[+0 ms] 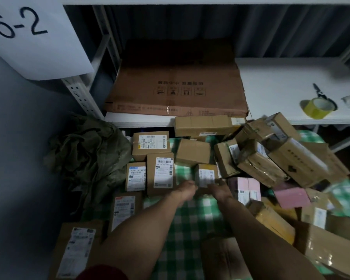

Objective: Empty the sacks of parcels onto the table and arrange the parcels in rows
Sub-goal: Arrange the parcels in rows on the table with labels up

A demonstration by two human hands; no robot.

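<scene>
A small brown parcel [206, 175] with a white label stands on the green checked tablecloth [192, 215]. My left hand [185, 189] grips its left side and my right hand [220, 189] grips its right side. To the left, several labelled brown parcels [160, 172] lie side by side in rows. On the right a loose heap of cardboard parcels [275, 156] is piled up, with pink parcels [291, 196] among them. A crumpled olive-green sack [89, 158] lies at the table's left edge.
A big flat cardboard box [176, 85] lies on the white shelf [281, 81] behind the table. A yellow tape roll [317, 108] and scissors [320, 93] sit on that shelf at the right. A paper sign "6-2" [28, 33] hangs at top left.
</scene>
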